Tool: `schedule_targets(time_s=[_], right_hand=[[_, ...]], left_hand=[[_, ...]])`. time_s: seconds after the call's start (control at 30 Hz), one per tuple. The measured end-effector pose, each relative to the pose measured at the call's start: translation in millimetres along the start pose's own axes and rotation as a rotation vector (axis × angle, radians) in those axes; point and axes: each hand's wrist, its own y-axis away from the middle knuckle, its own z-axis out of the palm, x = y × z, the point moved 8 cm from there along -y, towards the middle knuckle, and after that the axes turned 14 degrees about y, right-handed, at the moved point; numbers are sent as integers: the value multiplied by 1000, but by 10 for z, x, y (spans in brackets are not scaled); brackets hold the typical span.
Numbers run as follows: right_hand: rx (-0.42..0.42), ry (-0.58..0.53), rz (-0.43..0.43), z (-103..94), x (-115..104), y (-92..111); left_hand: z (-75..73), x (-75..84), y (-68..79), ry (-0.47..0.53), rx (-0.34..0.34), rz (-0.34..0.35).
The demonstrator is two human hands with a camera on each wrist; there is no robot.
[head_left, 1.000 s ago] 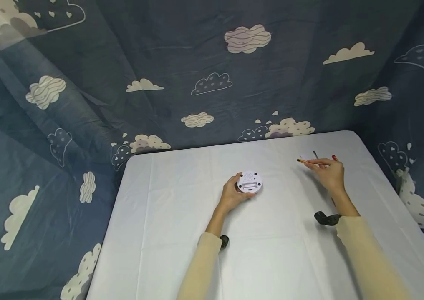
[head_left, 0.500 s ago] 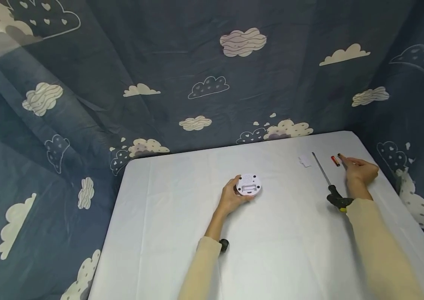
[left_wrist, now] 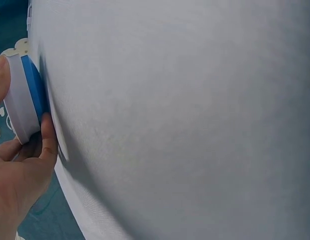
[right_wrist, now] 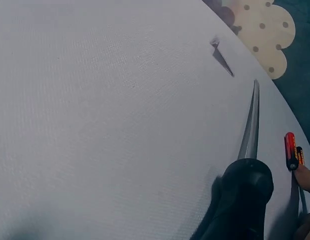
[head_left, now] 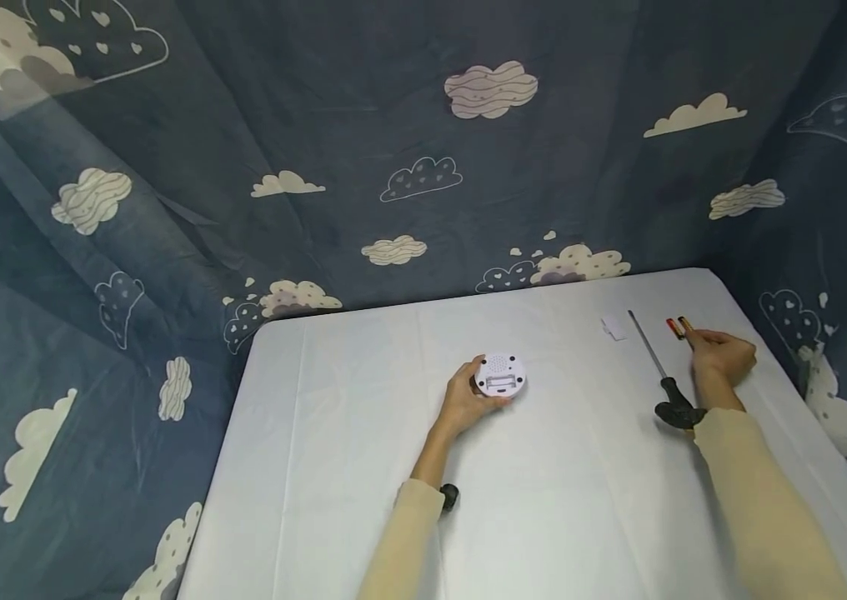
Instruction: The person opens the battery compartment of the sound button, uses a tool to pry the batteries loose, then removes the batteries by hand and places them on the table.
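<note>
In the head view my left hand (head_left: 463, 402) grips a round white device (head_left: 500, 363) by its side, its underside up. The underside has a speaker grille, dark feet and an uncovered battery slot that looks bare. A blue part (left_wrist: 34, 85) shows on the device's lower side in the left wrist view. My right hand (head_left: 722, 357), at the right of the table, pinches the near end of an orange and black battery (head_left: 684, 322). Right beside it lies a red and black battery (head_left: 674, 328); the fingertips overlap both batteries' near ends in the right wrist view.
A screwdriver (head_left: 647, 344) with a dark handle lies left of my right hand, partly behind the wrist camera. Beyond it is a small whitish piece (head_left: 613, 328). The white-covered table (head_left: 363, 433) meets a dark blue cloud-patterned curtain (head_left: 348, 108) at its back and sides.
My right hand has moved right with the orange battery and set it down beside the red one. The screwdriver has come into fuller view. My left hand still holds the device in place.
</note>
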Motion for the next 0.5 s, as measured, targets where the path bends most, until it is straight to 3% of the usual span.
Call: schedule_targets(time_s=[0.27,0.37,0.5], right_hand=[[85,91,5,-214,214,-57],[74,55,48,-274,374,-28],[63,-2,81,-396,545,52]], left_hand=[[214,10,-74,-35,-30,1],[272,-1,-114,-59,-48,-17],[240,-35,-94,-47,-77,-54]])
